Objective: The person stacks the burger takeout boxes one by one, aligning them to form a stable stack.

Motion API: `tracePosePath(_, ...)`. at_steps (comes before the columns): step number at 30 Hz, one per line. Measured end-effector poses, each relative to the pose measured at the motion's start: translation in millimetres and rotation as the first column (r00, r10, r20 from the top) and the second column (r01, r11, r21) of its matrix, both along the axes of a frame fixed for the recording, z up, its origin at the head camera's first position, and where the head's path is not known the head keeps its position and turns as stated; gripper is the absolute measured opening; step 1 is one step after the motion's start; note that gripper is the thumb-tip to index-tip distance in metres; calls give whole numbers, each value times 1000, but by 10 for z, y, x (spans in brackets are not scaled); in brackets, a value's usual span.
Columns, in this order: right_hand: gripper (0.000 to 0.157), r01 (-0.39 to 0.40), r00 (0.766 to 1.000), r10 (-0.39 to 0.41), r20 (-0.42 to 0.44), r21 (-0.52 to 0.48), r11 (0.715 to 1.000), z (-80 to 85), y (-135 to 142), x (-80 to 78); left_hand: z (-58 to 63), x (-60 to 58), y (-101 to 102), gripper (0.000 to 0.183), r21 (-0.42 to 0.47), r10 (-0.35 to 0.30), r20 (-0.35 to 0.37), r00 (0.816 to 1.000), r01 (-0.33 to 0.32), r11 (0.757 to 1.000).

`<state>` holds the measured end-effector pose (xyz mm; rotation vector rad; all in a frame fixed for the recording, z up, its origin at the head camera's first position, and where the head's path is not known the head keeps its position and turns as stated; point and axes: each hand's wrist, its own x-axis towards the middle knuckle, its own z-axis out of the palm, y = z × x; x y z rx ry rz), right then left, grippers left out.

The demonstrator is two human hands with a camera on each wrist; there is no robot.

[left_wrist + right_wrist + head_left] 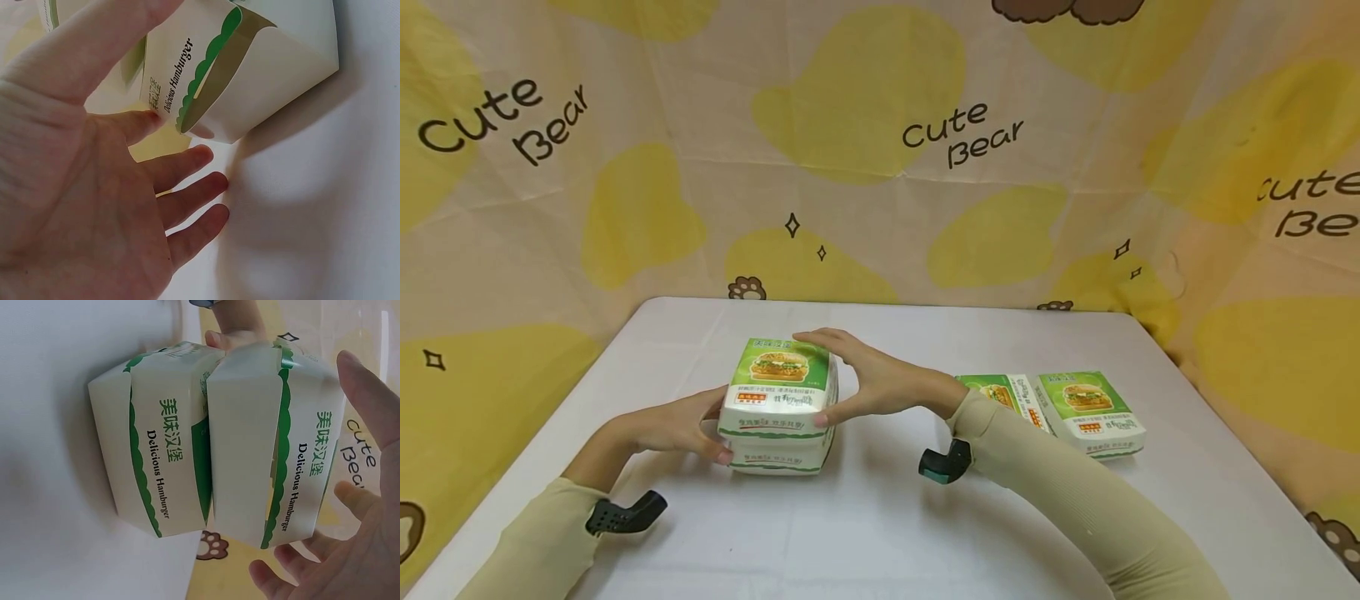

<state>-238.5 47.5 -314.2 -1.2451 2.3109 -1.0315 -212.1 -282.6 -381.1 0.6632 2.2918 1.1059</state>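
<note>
Two white and green hamburger boxes are stacked left of the table's middle, the upper box (778, 387) resting on the lower box (778, 457). My left hand (673, 427) stays at the stack's left side, its thumb tip by the lower box's front corner. In the left wrist view, its fingers (203, 234) are mostly straight, with the index fingertip at the box. Around the upper box's right side my right hand (876, 379) is spread, thumb at the front edge and fingers at the back. The right wrist view shows its palm apart from the box.
Two more hamburger boxes, a nearer-middle box (1000, 392) and a right-hand box (1086, 412), lie side by side on the white table (880, 533). My right forearm partly covers the first. A patterned yellow cloth (865, 167) hangs behind the table.
</note>
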Motion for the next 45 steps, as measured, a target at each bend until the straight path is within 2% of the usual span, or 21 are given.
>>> tracePosePath(8, 100, 8, 1000, -8, 1, 2, 1000, -2, 42, 2, 37, 1, -26, 103, -10, -4, -10, 1000, 4, 1000)
tracePosePath(13, 99, 25, 1000, -25, 4, 13, 1000, -2, 83, -9, 112, 17, -123, 106, -18, -1, -101, 995, -1, 1000)
tracePosePath(18, 92, 56, 998, -56, 4, 33, 998, 14, 153, -12, 240, 51, -252, 101, -21, 41, -187, 981, -45, 999)
tracePosePath(21, 84, 71, 998, -71, -1, 25, 997, 24, 201, -10, 324, 63, -303, 93, -30, 81, -263, 961, -92, 995)
tracePosePath(25, 77, 85, 996, -85, 4, -12, 996, 37, 262, 2, 422, 40, -324, 80, -28, 146, -360, 922, -167, 986)
tracePosePath(29, 76, 99, 995, -99, 11, -32, 995, 45, 325, 20, 506, 13, -288, 67, 19, 212, -386, 898, -222, 975)
tracePosePath(33, 77, 107, 994, -108, -4, -30, 994, 41, 406, 40, 565, 15, -213, 58, 106, 269, -407, 873, -247, 963)
tracePosePath(36, 77, 118, 992, -118, -35, -25, 993, 47, 475, 61, 601, 43, -159, 53, 172, 293, -434, 852, -241, 955)
tracePosePath(39, 77, 136, 988, -136, -75, -8, 991, 57, 544, 75, 634, 87, -106, 51, 231, 296, -444, 846, -211, 950)
tracePosePath(45, 77, 169, 979, -161, -128, 54, 984, 45, 714, 67, 683, 152, 20, 53, 317, 227, -438, 870, -86, 945)
